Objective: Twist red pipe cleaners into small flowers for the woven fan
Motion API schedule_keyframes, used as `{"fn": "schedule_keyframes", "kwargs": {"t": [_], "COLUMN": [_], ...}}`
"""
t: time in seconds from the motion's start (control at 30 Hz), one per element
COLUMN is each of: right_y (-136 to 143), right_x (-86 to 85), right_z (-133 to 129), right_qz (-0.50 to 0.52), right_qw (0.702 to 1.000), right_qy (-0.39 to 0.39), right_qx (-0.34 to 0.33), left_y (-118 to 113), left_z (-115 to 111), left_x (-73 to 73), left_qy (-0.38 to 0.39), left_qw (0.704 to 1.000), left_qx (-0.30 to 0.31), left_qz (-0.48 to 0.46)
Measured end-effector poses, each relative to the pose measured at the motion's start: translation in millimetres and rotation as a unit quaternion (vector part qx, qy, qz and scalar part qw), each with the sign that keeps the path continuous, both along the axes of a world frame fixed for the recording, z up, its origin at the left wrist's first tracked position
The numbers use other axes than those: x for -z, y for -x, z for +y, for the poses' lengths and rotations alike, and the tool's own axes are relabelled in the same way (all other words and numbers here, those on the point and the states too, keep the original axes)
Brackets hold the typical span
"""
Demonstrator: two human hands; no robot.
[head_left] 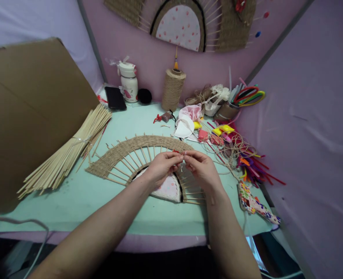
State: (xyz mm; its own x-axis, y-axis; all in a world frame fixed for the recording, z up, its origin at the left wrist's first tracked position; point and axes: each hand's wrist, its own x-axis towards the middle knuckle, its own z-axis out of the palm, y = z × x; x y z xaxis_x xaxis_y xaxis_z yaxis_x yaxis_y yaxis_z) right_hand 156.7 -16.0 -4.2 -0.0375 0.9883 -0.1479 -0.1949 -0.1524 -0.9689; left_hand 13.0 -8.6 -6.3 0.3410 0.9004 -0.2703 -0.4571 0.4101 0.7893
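Note:
My left hand (167, 164) and my right hand (199, 166) meet fingertip to fingertip above a woven fan (117, 155). Both are closed in a pinch. A bit of red and a thin whitish end show at the fingertips, too small to name. The fan lies flat on the table, with a twine-woven outer band, bare stick ribs and a white half-round centre with pink spots edged in black. My hands and forearms cover part of its right side.
A bundle of thin sticks (69, 149) leans by a cardboard sheet (35, 116) at left. Behind stand a twine spool (173, 91) and a bottle (129, 85). Colourful pipe cleaners (254, 168) and a flower-patterned glue gun (255, 205) lie at right.

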Motion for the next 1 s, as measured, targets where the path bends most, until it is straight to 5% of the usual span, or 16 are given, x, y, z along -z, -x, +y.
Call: {"fn": "schedule_keyframes", "kwargs": {"t": [0.43, 0.7, 1.0], "right_y": [1.5, 2.0, 3.3], "right_x": [0.6, 2.7, 0.5], "right_z": [0.0, 1.7, 0.9], "right_qz": [-0.015, -0.041, -0.056], "right_qw": [0.999, 0.994, 0.997], "right_qy": [0.014, -0.059, -0.035], "right_qx": [0.029, 0.076, 0.039], "left_y": [-1.7, -0.3, 1.2], "left_z": [0.0, 3.5, 0.2], "left_x": [2.8, 9.1, -2.5], "left_qy": [-0.031, -0.079, -0.113], "left_qw": [0.998, 0.988, 0.986], "left_qx": [-0.007, -0.073, -0.079], "left_qz": [0.048, 0.108, 0.093]}}
